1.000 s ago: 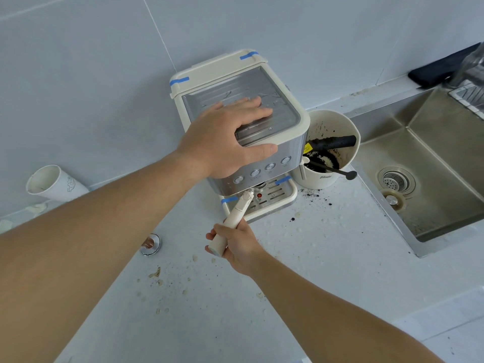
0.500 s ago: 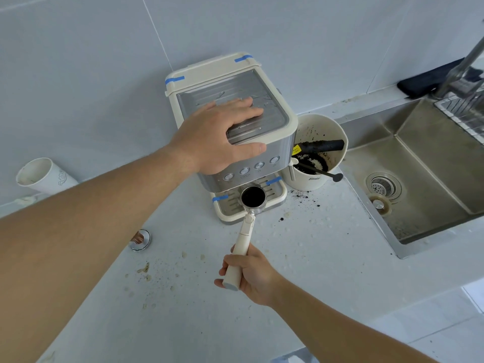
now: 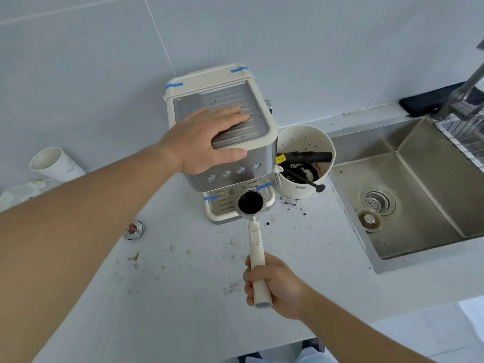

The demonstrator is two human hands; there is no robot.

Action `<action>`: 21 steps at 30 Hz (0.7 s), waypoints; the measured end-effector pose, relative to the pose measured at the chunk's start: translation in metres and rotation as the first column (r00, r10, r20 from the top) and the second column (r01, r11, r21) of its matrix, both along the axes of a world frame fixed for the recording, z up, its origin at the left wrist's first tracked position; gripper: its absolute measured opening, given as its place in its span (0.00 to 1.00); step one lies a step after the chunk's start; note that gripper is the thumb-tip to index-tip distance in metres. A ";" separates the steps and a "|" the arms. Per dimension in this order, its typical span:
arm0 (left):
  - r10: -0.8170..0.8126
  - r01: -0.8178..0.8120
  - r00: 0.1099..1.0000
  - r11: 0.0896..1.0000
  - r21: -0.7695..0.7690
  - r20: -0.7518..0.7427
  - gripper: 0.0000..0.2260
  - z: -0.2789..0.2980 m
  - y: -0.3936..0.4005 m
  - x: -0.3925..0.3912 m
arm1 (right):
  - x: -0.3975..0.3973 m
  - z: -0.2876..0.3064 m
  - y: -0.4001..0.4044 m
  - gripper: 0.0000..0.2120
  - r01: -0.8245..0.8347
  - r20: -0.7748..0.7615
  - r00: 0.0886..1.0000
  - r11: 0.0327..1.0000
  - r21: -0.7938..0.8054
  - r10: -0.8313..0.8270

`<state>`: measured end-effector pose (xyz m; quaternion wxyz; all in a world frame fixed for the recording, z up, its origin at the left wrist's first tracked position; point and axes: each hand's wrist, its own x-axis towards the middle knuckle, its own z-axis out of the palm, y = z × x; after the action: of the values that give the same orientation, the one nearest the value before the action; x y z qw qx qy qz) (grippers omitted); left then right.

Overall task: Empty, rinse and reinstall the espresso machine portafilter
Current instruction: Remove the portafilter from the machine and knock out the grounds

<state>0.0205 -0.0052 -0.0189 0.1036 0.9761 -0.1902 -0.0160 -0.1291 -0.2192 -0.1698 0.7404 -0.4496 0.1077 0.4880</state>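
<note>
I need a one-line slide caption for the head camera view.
Right hand holds the portafilter, full of grounds, before the espresso machine; left hand rests on top.

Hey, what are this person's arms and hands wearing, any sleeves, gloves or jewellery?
Nothing shows on them. The left hand and right hand are bare, without gloves or visible rings. Both forearms are bare to the frame edge: no sleeve, watch or bracelet in view.

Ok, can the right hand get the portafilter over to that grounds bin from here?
Probably yes. The right hand holds the portafilter free of the machine, and the open-topped bin stands just right of it, with nothing between; its bar is exposed.
</note>
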 end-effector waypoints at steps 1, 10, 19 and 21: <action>0.004 -0.004 1.000 1.000 0.007 0.000 0.34 0.001 -0.001 -0.001 | -0.001 0.003 -0.007 0.16 -0.016 0.008 1.000 1.000 -0.001 0.016; 0.004 0.005 0.997 0.992 0.123 -0.073 0.36 0.005 -0.004 0.001 | 0.007 0.018 -0.071 0.14 -0.114 0.058 0.992 0.993 -0.041 0.116; 0.135 -0.120 0.988 0.976 0.181 -0.075 0.37 0.000 -0.016 -0.004 | 0.029 0.040 -0.128 0.17 -0.085 0.053 0.995 0.996 0.007 0.084; 0.157 -0.143 0.985 0.974 0.173 -0.068 0.37 0.000 -0.017 -0.005 | 0.037 0.047 -0.138 0.18 -0.074 0.066 0.995 0.997 0.010 0.073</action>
<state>0.0157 -0.0222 -0.0189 0.0299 0.9915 -0.1094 -0.0637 -0.0921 -0.3572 -0.1228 0.7278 -0.4645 0.0635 0.5005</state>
